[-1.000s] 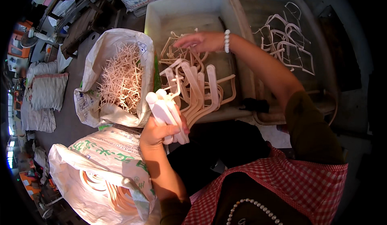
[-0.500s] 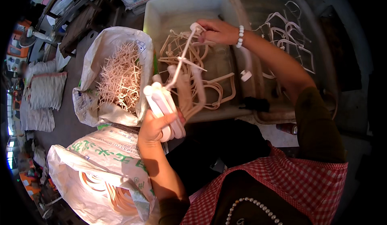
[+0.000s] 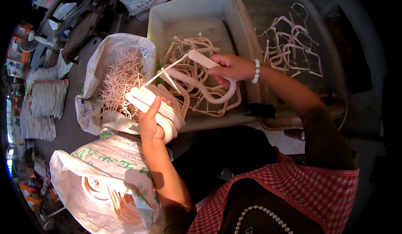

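My left hand (image 3: 150, 125) is closed around a stack of pale pink, curved plastic strips (image 3: 168, 117) with rounded ends. Above the bin, my right hand (image 3: 233, 69) grips another bent plastic strip (image 3: 202, 59), which curls round below the fingers. A thin cross-shaped sprue (image 3: 175, 63) spans the space between the two hands, one arm reaching the strip's end and another reaching the stack. Beneath them, a tangle of similar moulded strips (image 3: 197, 92) lies in the pale plastic bin (image 3: 161, 16).
Left of the bin, an open woven sack (image 3: 93, 64) holds many thin sprues (image 3: 121, 81). Another sack (image 3: 69, 179), nearer me, contains curved strips (image 3: 121, 200). A second bin (image 3: 261, 14) at right holds more moulded pieces (image 3: 295, 37). A dark cloth (image 3: 260, 109) hangs over the bins' near edge.
My right hand has come down and slightly right, and now grips the strip along its length. My left hand has shifted left with the stack, tilting it toward the sprue sack.
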The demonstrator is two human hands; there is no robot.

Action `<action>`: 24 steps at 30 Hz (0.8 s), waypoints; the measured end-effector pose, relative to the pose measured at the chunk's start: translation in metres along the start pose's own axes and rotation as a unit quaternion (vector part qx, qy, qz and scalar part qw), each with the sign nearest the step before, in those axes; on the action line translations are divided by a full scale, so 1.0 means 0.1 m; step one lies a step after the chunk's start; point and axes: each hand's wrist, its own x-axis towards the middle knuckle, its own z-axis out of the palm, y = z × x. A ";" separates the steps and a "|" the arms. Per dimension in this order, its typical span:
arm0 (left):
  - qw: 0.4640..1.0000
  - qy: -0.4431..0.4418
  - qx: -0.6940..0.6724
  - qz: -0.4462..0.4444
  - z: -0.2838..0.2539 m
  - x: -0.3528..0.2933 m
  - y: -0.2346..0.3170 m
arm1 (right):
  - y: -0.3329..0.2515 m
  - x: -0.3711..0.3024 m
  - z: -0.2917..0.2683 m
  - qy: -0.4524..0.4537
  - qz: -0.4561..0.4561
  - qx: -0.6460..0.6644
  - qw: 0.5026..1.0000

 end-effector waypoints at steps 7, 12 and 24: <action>0.996 -0.057 0.061 -0.018 0.08 0.03 -0.18 | 0.46 0.53 0.00 0.328 -0.029 -0.398 0.856; 0.999 -0.035 0.014 -0.023 0.16 -0.01 -0.16 | 0.39 0.49 0.11 0.273 -0.084 -0.198 0.938; 0.996 -0.082 0.001 0.035 0.14 0.01 -0.25 | 0.00 0.31 0.86 0.097 -0.128 0.056 0.985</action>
